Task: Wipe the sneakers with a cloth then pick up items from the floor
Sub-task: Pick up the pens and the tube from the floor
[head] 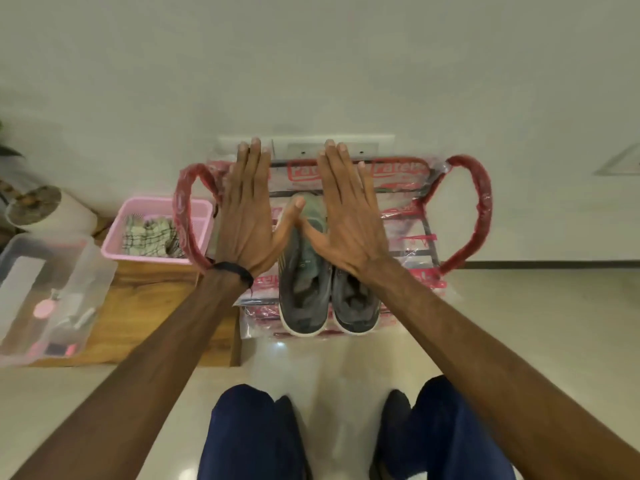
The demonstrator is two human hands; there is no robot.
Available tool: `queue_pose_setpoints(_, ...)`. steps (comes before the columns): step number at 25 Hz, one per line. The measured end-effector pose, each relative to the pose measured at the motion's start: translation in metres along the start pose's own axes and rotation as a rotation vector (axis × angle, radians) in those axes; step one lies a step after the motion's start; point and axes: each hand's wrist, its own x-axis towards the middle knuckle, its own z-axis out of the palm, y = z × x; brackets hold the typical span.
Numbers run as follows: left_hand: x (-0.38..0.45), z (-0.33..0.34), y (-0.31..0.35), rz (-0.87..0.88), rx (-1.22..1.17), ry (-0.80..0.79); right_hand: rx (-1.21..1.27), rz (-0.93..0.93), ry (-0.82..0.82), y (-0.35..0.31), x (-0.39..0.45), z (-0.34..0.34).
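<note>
Both hands are held out flat above the sneakers, palms down, fingers straight and spread, grasping nothing. The left hand [247, 216] wears a dark band [233, 271] at the wrist; the right hand [346, 216] sits beside it, and the two thumbs meet over the toe of the left shoe.

The pair of grey sneakers [306, 289] with white soles stands side by side on a plastic-wrapped rack [412, 237] with red looped ends, set on the floor against the wall, heels at the rack's near edge. The cloth [149, 239], a checked rag, lies bunched in a pink basket [194, 209] on a low wooden bench [145, 313] to the left, the basket near the bench's far right corner, just beside the rack's left loop. A clear plastic box [45, 289] with small items inside sits at the bench's left edge.

Wiping appears not to have begun, since the cloth is untouched. The step in hand is likely fetching it: the left hand is nearer the basket, so it should reach over and take the cloth by a bunched fold, lifting clear of the basket's rim. It would help for the right hand to steady a shoe by the heel or collar so it does not slide on the slick wrapping, and to wipe from toe to heel with a folded pad rather than a loose rag.
</note>
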Motion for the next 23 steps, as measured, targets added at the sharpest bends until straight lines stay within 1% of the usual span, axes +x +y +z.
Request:
queue_pose_setpoints(4,0.018,-0.035,0.022,0.036,-0.005,-0.169,0.009,0.142,-0.114,0.011,0.001,-0.053)
queue_pose_setpoints(7,0.034,-0.072,0.056,0.074,-0.030,-0.293,0.010,0.230,-0.135,0.019,-0.001,-0.105)
queue_pose_setpoints(10,0.047,-0.097,0.111,0.148,-0.061,-0.454,0.001,0.355,-0.108,0.028,-0.009,-0.165)
queue_pose_setpoints(13,0.053,-0.104,0.170,0.230,-0.147,-0.598,-0.082,0.499,-0.107,0.049,-0.033,-0.220)
queue_pose_setpoints(15,0.060,-0.102,0.201,0.299,-0.140,-0.644,-0.107,0.595,-0.111,0.065,-0.058,-0.248)
queue_pose_setpoints(17,0.068,-0.101,0.221,0.384,-0.121,-0.656,-0.115,0.689,-0.102,0.080,-0.084,-0.269)
queue_pose_setpoints(19,0.076,-0.100,0.252,0.482,-0.122,-0.702,-0.159,0.830,-0.101,0.095,-0.123,-0.294)
queue_pose_setpoints(21,0.081,-0.095,0.286,0.561,-0.121,-0.734,-0.193,0.954,-0.105,0.108,-0.158,-0.313)
queue_pose_setpoints(23,0.081,-0.086,0.317,0.612,-0.133,-0.774,-0.198,1.040,-0.104,0.116,-0.189,-0.325)
